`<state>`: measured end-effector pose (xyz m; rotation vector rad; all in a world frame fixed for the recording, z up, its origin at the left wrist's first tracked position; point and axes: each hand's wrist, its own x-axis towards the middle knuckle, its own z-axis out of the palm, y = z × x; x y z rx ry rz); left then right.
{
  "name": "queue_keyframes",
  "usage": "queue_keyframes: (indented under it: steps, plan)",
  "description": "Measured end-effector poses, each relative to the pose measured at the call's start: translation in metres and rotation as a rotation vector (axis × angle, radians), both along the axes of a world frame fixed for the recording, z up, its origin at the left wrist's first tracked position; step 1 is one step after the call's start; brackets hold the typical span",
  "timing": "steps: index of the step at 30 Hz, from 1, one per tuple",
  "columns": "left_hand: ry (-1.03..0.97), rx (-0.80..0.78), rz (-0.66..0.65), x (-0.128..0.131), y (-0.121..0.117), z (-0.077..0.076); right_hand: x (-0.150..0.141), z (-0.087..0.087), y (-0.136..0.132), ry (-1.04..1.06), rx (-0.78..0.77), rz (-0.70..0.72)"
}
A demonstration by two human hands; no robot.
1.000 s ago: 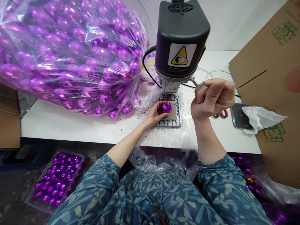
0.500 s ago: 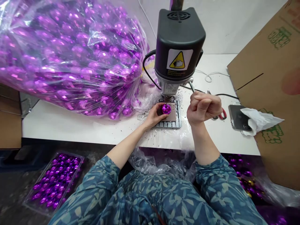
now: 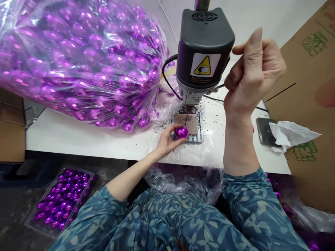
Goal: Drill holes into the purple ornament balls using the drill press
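A shiny purple faceted ball (image 3: 181, 132) is pinched between the thumb and fingers of my left hand (image 3: 169, 139), over the front of the drill press base (image 3: 199, 137). Behind the ball, a brown square board (image 3: 193, 129) with a dark hole lies on that base. The drill press (image 3: 205, 45) stands above, its thin bit (image 3: 187, 115) apart from the ball. My right hand (image 3: 252, 73) is raised to the right of the motor housing, fingers curled around the press's feed lever; the grip itself is mostly hidden by the hand.
A big clear bag (image 3: 86, 66) of purple balls fills the back left. On the right lie a phone (image 3: 265, 131), a crumpled tissue (image 3: 293, 134) and a cardboard box (image 3: 303, 104). A clear tray (image 3: 90, 176) of balls sits low left. Dark shavings dot the white table (image 3: 104, 143).
The right hand has risen with the lever, and the bit has come away from the ball. My left hand has drawn the ball off the board's middle, toward me.
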<state>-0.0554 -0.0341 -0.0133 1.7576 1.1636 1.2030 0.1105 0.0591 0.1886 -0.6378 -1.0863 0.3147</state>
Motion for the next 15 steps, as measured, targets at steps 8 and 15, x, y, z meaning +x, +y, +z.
queue_keyframes:
  steps: [8,15]
  plan:
    - [0.303,0.154,-0.536,-0.037,-0.074,0.020,0.001,-0.006,0.002,0.040,0.058,-0.004]
    - [0.272,-0.035,0.205,-0.043,0.107,0.028,0.004,-0.007,0.001,0.082,0.116,0.072]
